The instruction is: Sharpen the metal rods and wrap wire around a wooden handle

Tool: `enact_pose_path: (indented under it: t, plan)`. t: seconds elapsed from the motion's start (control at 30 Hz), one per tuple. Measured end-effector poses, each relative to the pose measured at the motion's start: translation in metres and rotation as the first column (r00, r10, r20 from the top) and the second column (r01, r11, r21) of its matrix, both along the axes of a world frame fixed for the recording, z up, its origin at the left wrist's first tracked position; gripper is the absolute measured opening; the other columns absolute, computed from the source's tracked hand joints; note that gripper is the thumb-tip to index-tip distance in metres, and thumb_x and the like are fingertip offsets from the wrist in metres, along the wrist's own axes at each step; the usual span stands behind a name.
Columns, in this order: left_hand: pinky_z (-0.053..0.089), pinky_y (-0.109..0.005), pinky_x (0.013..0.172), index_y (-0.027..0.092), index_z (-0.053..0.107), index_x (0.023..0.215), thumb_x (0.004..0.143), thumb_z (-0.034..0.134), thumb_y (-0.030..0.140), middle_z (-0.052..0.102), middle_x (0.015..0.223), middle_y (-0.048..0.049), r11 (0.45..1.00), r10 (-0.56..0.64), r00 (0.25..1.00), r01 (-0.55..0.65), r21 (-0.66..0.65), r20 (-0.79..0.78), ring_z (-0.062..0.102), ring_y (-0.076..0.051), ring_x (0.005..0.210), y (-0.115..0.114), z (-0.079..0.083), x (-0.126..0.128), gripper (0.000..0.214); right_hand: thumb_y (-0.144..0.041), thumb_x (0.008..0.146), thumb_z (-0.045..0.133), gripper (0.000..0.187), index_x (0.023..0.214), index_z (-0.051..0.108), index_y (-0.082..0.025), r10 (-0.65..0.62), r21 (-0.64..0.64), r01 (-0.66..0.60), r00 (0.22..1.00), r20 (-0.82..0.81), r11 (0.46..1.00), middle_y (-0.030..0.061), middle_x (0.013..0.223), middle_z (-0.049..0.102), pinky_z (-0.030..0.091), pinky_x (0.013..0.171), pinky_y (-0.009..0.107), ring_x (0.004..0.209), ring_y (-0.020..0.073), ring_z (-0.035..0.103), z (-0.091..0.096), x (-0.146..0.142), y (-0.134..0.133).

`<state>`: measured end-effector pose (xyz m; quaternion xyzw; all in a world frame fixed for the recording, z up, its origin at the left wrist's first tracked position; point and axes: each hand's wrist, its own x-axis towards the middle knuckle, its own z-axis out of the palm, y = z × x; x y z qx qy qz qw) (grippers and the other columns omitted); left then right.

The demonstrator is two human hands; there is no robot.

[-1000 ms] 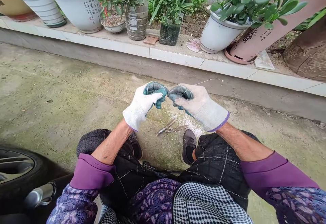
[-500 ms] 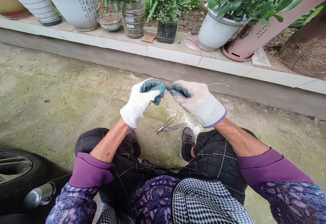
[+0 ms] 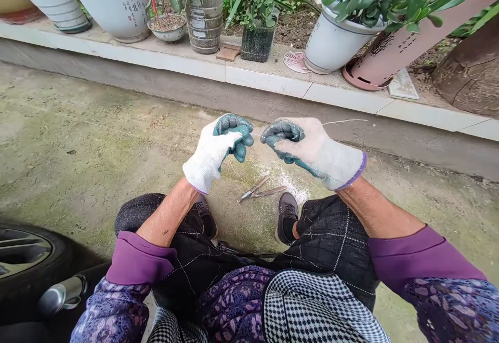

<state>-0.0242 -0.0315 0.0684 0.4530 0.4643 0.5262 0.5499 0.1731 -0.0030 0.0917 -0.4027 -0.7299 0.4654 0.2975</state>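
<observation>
My left hand (image 3: pixel 220 148), in a white glove with a green coated palm, has its thumb pressed against curled fingers. Facing it a short gap away is my right hand (image 3: pixel 307 143), gloved alike, thumb and fingertips pinched. A thin pale string (image 3: pixel 345 121) sticks out to the right from behind the right hand, and a faint line crosses the gap between my fingertips. Another fine strand hangs below the left hand. Whether it is string or wire I cannot tell for sure. The glove fingers hide the gripped parts.
On the ground between my shoes lie crossed pliers-like tools (image 3: pixel 259 189) beside scattered white powder (image 3: pixel 290 184). A tiled ledge (image 3: pixel 268 83) with potted plants runs across the back. At the lower left are a car wheel (image 3: pixel 27 252) and a metal exhaust-like pipe (image 3: pixel 62 295).
My hands, whose fingertips met before, have drawn apart, the right hand moving to the right. The string's free end has shifted right and upward with it.
</observation>
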Motion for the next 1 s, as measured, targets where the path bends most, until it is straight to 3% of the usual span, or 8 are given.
enact_pose_path:
  t: [0.1,0.23,0.37,0.57,0.77,1.0]
  plan:
    - [0.044,-0.018,0.041,0.016,0.064,0.083,0.077,0.07,0.024,0.06,0.06,0.0036,0.999,0.014,0.998,-0.016,-0.033,-0.062,0.051,-0.006,0.043,-0.002,0.006,-0.001,0.012,-0.021,0.069,0.063,0.014,0.081,0.069,-0.017,-0.027,-0.144,0.017,0.997,-0.071,0.99,-0.0023,0.062,0.059,0.039,0.043,0.023,0.049,0.0078,0.045,0.004,0.004,0.002]
    - [0.041,-0.017,0.039,0.015,0.067,0.084,0.077,0.069,0.024,0.057,0.056,0.0043,0.997,-0.034,0.995,0.028,-0.066,-0.092,0.048,-0.005,0.043,-0.005,0.011,-0.004,0.011,-0.014,0.068,0.064,0.011,0.077,0.068,-0.018,-0.08,-0.14,0.071,0.995,-0.06,0.988,-0.0027,0.059,0.058,0.036,0.04,0.021,0.048,0.0071,0.045,0.006,0.007,0.003]
    - [0.047,-0.02,0.044,0.014,0.071,0.089,0.076,0.071,0.023,0.066,0.065,-0.0007,0.998,-0.056,0.99,0.054,-0.019,-0.128,0.056,-0.008,0.049,-0.005,0.014,-0.01,0.016,-0.019,0.072,0.066,0.009,0.08,0.067,-0.017,-0.071,-0.151,0.054,0.992,-0.105,0.987,-0.0038,0.058,0.057,0.04,0.041,0.021,0.046,0.0069,0.046,0.001,0.004,0.005]
    - [0.049,-0.022,0.046,0.013,0.072,0.091,0.073,0.069,0.021,0.072,0.072,-0.0036,0.998,-0.055,0.993,0.057,0.018,-0.108,0.059,-0.009,0.048,0.0,0.007,-0.011,0.019,-0.027,0.078,0.067,0.013,0.086,0.066,-0.017,-0.038,-0.125,0.022,0.991,-0.131,0.992,-0.0053,0.059,0.056,0.041,0.041,0.019,0.048,0.0063,0.049,-0.009,-0.002,0.005]
    - [0.049,-0.021,0.045,0.013,0.069,0.095,0.07,0.068,0.021,0.069,0.068,-0.0013,0.996,-0.083,0.995,0.083,0.015,-0.05,0.06,-0.01,0.049,0.001,0.0,0.0,0.026,-0.03,0.078,0.07,0.016,0.086,0.065,-0.017,0.028,-0.205,-0.07,0.979,-0.201,0.976,-0.0063,0.057,0.054,0.041,0.041,0.019,0.046,0.0065,0.048,-0.01,-0.006,0.003]
    - [0.048,-0.02,0.046,0.014,0.068,0.091,0.07,0.07,0.019,0.071,0.071,-0.0015,0.993,-0.066,0.994,0.074,0.09,-0.092,0.058,-0.007,0.048,0.0,-0.001,0.001,0.021,-0.032,0.076,0.075,0.021,0.086,0.067,-0.014,-0.014,-0.27,-0.066,0.959,-0.283,0.961,-0.0066,0.056,0.055,0.038,0.037,0.019,0.042,0.0058,0.045,-0.007,-0.005,0.003]
